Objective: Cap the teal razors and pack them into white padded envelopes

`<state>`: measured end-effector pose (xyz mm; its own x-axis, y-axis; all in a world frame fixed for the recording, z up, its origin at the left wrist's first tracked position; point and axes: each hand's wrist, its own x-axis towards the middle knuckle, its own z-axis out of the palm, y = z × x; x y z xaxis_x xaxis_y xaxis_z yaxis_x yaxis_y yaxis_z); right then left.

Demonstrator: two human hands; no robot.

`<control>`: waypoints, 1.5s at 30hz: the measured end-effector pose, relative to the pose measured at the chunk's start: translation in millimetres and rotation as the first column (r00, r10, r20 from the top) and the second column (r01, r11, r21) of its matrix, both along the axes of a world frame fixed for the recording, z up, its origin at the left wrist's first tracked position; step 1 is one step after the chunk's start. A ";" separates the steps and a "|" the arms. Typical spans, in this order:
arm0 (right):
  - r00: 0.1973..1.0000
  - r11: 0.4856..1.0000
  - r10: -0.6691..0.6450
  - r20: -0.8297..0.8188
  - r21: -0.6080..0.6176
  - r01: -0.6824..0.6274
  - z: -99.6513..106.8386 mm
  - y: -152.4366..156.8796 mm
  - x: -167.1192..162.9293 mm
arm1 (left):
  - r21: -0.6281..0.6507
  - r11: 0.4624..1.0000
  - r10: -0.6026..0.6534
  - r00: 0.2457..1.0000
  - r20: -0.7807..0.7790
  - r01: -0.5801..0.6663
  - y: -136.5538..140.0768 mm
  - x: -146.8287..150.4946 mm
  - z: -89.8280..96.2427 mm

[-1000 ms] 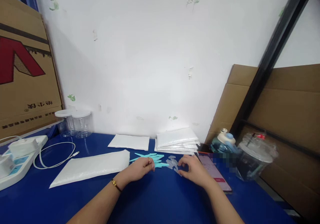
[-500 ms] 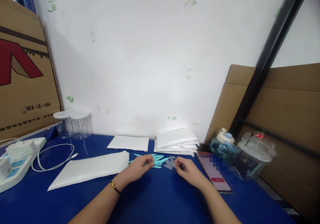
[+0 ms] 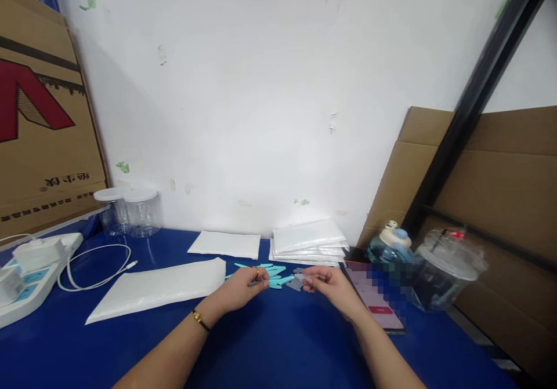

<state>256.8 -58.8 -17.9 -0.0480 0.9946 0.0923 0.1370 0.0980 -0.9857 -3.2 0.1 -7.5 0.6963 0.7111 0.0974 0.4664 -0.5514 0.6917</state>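
Bringing two small parts end to end, I have both bare hands above a blue table (image 3: 274, 342). The left hand (image 3: 244, 288) has thumb and fingers clamped on a turquoise stick (image 3: 284, 281), which points rightward; the right hand (image 3: 331, 287) has its fingertips together on a translucent piece (image 3: 299, 277) at the stick's right end. The step in hand appears to be mating the two; whether they are joined I cannot tell. The next move calls, in my judgement, for aligning both and pressing gently, the left grip serving as brace. Just beyond the fingers lie loose turquoise sticks (image 3: 274, 269) and, to their right, loose translucent pieces (image 3: 295, 287); neither shows writing. At right, a phone (image 3: 368, 293) displays a red button (image 3: 380, 310), its lettering too small to read. A white padded packet (image 3: 161, 284) at left and a packet stack (image 3: 308, 241) behind carry no legible label. Beyond, at far left, a cardboard box (image 3: 39, 160) bears a red angular emblem (image 3: 39, 87) and two lines of inverted-looking characters, the upper beside a registered-trademark sign, which I cannot read with confidence.
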 end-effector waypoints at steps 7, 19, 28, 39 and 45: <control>1.000 1.000 -0.008 0.013 0.008 0.007 2.6 -1.4 -6.4 | 0.001 1.000 -0.016 1.000 -0.005 0.016 -3.0 1.1 3.9; 1.000 1.000 0.010 0.000 0.024 -0.010 -2.7 -0.2 -8.3 | 0.001 1.000 -0.015 1.000 -0.006 0.015 -4.4 1.9 4.3; 0.999 1.000 0.000 -0.034 0.016 0.000 0.3 -2.1 -10.0 | 0.016 1.000 -0.021 1.000 -0.003 0.021 -3.9 1.7 5.0; 0.999 0.999 0.032 -0.002 0.006 -0.032 -2.1 -2.5 -13.3 | 0.032 0.999 -0.039 0.999 -0.019 0.040 -7.3 2.8 5.9; 0.953 0.993 0.119 0.278 -0.020 -0.119 1.7 -8.0 -10.7 | 0.017 0.997 -0.075 0.995 -0.060 0.076 -11.0 8.0 -2.3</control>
